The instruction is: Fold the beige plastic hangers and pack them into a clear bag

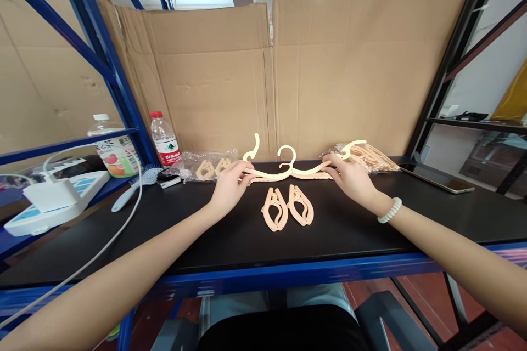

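Note:
A cream folding clothes hanger (273, 176) is spread open across the black tabletop, its hook (287, 149) standing up at the middle. My left hand (230, 185) pinches its left end, and my right hand (354, 178) pinches its right end with thumb and fingers. Another hook-shaped piece (252, 149) rises by my left fingers, and a similar curved piece (354, 147) by my right; I cannot tell what they join to. Two peach clothes clips (269, 222) lie side by side in front of the hanger.
At the back lie a clear bag (187, 164) with peach clips and another bag (376, 158) of peach pieces. A water bottle (163, 140), a brush (127, 194) and a white cable (102, 249) are at left. A phone (438, 178) lies at right.

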### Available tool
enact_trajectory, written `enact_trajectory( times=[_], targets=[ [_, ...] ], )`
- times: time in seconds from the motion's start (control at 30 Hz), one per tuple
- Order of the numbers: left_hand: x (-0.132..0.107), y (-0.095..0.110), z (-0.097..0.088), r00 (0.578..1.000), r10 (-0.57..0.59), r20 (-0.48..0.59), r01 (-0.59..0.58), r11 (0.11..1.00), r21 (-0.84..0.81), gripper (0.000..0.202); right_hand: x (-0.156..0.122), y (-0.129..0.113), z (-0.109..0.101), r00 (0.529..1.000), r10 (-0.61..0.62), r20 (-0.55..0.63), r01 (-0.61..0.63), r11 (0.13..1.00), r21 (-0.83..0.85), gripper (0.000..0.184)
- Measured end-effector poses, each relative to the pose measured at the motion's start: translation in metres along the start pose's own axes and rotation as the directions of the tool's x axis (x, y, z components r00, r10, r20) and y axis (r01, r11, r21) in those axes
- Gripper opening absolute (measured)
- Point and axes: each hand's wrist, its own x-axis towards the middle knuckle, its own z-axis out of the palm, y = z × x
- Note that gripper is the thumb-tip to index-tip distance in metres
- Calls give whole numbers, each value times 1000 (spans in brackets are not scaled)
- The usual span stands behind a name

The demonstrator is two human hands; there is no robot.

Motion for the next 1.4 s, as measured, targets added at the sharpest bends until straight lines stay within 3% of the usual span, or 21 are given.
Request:
enact_trajectory(
  times=[0.13,0.27,0.4,0.5,0.63,0.73,0.83,1.0,1.13,1.27,1.4],
  targets=[
    [0,3,2,998,-44,36,47,994,-96,13,1,2,-2,998,61,-18,-59,994,89,17],
    [1,6,3,979,-163,118,189,949,-254,16,0,4,-1,992,128,-10,-124,977,173,14],
    [1,8,4,955,-263,135,295,884,-364,26,0,4,0,987,157,-15,-149,960,237,12],
    [0,10,4,948,-294,122,318,844,-431,33,-1,2,-1,986,162,-24,-150,952,268,12],
    [-1,12,3,939,-332,90,333,811,-480,58,-1,1,-3,988,151,-8,-142,942,303,13],
    [-1,12,3,927,-355,118,366,800,-475,46,-2,2,-2,990,144,5,-135,917,375,15],
    [-1,10,3,913,-388,126,397,777,-488,33,-2,1,-1,987,152,46,-154,839,522,20],
    [-2,13,5,889,-429,162,445,721,-531,33,-2,-7,0,972,212,100,-210,600,772,29],
    [-2,20,5,869,-459,186,475,666,-576,30,-1,-15,1,945,328,5,-161,453,877,29],
    [-2,28,5,863,-443,241,491,628,-604,26,2,-19,3,900,427,-82,-91,369,925,29],
    [-3,32,7,848,-444,290,521,598,-609,26,6,-16,6,837,539,-97,-67,277,959,46]
  ],
)
